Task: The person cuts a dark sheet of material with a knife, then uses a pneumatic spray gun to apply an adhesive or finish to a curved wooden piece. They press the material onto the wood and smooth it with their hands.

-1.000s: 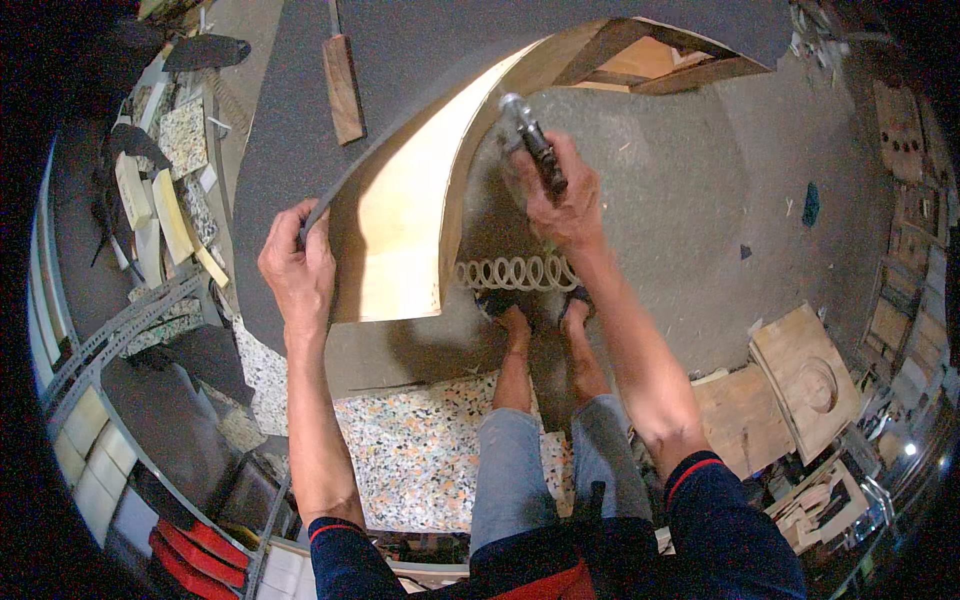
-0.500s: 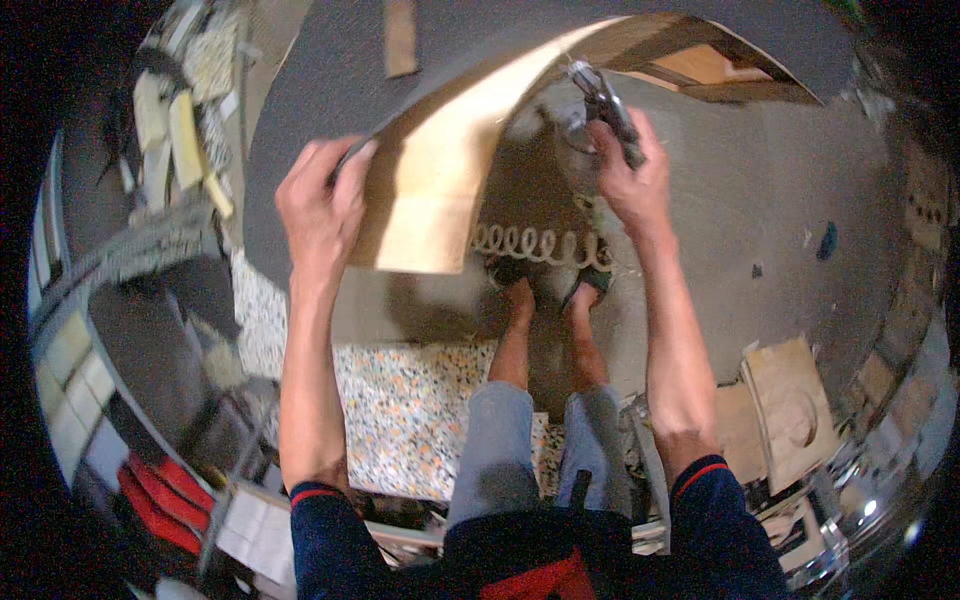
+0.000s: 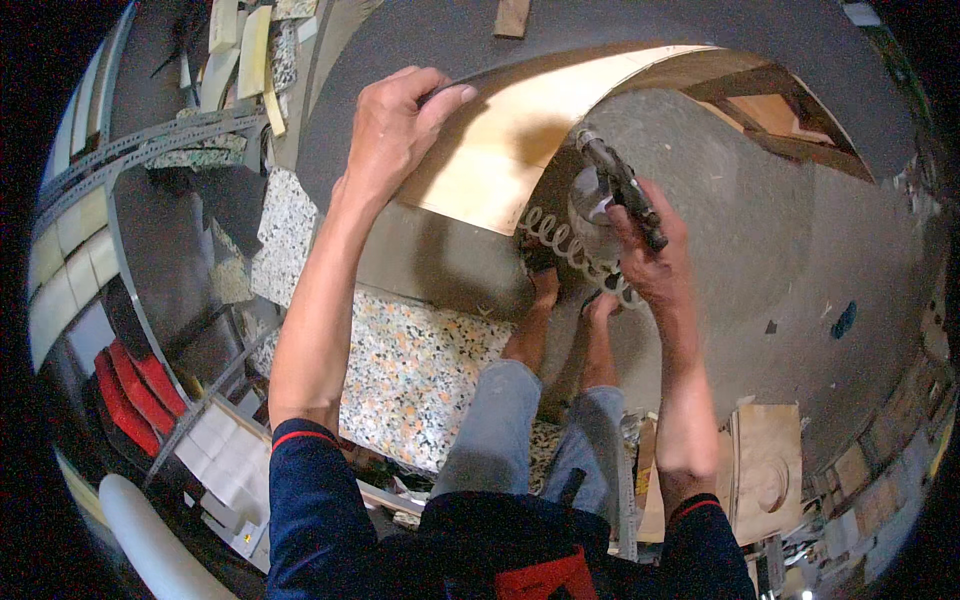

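Left hand (image 3: pixel 388 132) pinching foam (image 3: pixel 410 40), right hand (image 3: pixel 657 247) holding 1 sprayer (image 3: pixel 622 178)

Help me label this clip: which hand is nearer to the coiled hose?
Right. The right hand, gripping a spray gun, is beside the right end of the coiled hose; the left hand is farther off, up and left, holding the dark sheet.

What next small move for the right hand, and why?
Probably sweep the spray gun along the pale curved panel: the right hand has its nozzle angled toward that panel, whose face lies exposed while the left hand grips the dark sheet's edge.
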Tool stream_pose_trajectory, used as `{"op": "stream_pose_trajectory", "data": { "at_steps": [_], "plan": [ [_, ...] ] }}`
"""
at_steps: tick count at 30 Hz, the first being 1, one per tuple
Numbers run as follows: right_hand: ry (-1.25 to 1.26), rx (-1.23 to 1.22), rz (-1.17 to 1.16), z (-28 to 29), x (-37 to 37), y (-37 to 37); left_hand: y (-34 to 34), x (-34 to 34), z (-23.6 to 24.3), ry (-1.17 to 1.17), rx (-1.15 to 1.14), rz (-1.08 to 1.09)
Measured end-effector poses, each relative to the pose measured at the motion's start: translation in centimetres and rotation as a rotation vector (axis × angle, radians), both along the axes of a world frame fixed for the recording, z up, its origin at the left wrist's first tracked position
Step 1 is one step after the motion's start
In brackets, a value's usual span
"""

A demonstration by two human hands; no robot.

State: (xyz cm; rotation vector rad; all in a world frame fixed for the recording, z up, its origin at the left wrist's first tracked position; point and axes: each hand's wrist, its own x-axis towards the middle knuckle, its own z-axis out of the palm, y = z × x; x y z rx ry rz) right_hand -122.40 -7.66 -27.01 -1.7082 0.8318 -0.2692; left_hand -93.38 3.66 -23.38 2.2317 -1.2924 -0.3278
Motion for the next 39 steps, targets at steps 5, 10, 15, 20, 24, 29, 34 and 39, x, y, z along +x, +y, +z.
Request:
{"op": "stream_pose_trajectory", "data": {
  "at_steps": [5,10,15,20,24,29,34,39],
  "plan": [
    [-0.073,-0.003,0.089,0.2,-0.2,1.4,0.5,-0.5,0.1,0.008,0.067,0.019],
    [-0.005,0.149,0.209,0.5,-2.4,1.2,1.1,-1.6,0.5,0.025,0.158,0.021],
    [0.053,0.030,0.020,0.3,-4.0,0.6,3.1,-2.2,1.9,-0.041,0.384,0.123],
    [0.036,-0.186,-0.068,-0.4,-4.0,-0.4,5.5,-2.3,2.4,-0.161,0.384,0.243],
    [0.060,-0.101,0.063,-0.6,-5.3,1.5,7.3,-2.1,2.2,-0.169,0.338,0.239],
    [0.014,-0.068,0.023,-0.7,-7.6,9.5,9.7,-0.8,2.4,0.054,0.332,0.082],
    [0.087,-0.155,-0.178,-0.6,-7.9,18.6,12.4,1.2,2.2,0.139,0.281,0.042],
    [0.144,0.102,-0.627,0.3,-2.9,26.1,14.0,3.1,3.0,0.133,0.155,0.061]
  ]
}}
